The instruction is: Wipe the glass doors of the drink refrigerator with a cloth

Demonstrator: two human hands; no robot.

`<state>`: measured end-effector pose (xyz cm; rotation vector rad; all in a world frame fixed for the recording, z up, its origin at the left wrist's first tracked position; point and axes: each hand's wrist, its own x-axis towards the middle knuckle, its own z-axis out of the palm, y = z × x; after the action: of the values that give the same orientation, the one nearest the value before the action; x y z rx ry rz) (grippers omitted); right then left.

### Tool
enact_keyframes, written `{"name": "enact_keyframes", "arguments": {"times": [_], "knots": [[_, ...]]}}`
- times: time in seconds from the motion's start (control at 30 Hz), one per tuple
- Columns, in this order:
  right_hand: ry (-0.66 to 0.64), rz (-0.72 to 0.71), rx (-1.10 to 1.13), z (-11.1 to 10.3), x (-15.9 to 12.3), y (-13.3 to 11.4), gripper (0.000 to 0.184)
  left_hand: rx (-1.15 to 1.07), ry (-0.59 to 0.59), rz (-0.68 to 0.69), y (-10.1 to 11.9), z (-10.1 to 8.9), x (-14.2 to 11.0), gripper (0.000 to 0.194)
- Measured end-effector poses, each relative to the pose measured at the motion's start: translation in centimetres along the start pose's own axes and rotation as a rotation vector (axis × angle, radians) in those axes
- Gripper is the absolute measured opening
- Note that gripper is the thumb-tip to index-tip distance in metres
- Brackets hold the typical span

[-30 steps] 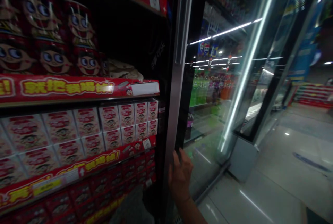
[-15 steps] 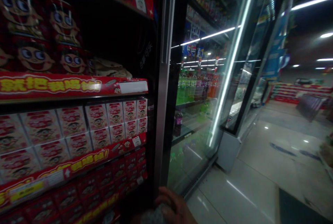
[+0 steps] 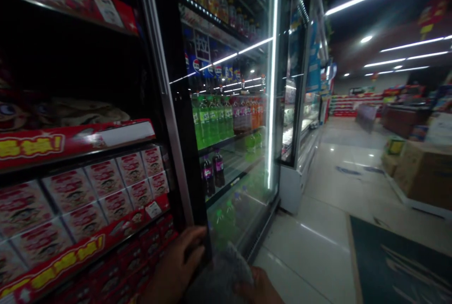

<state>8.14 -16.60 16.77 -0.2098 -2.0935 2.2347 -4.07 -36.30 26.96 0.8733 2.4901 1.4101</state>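
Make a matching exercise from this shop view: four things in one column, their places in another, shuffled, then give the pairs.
Things:
1. grey cloth
2. green bottles
3. white and red cartons
4. dark floor mat

Places:
A. on the tiled floor at right
B. between the left hand and right hand
C. behind the cooler's glass door
D. on the open red shelf at left

Pairs: 1-B, 2-C, 3-D, 4-A

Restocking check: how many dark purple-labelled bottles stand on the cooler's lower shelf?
2: one dark bottle on the left, another just right of it, behind the glass door; more may be hidden.
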Motion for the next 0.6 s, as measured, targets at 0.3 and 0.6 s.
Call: {"name": "enact_keyframes", "arguments": {"times": [0.3,0.6], "knots": [[0.959,-0.289,-0.236,-4.3,6.4,-3.6,0.060,0.583,0.790,0.897,12.6,-10.4,8.8,0.046],[0.659,-1.303,-0.823,4.2,13.3,-8.6,0.057,0.755,0.910,1.007,10.5,-9.0,15.7,0.053]]}}
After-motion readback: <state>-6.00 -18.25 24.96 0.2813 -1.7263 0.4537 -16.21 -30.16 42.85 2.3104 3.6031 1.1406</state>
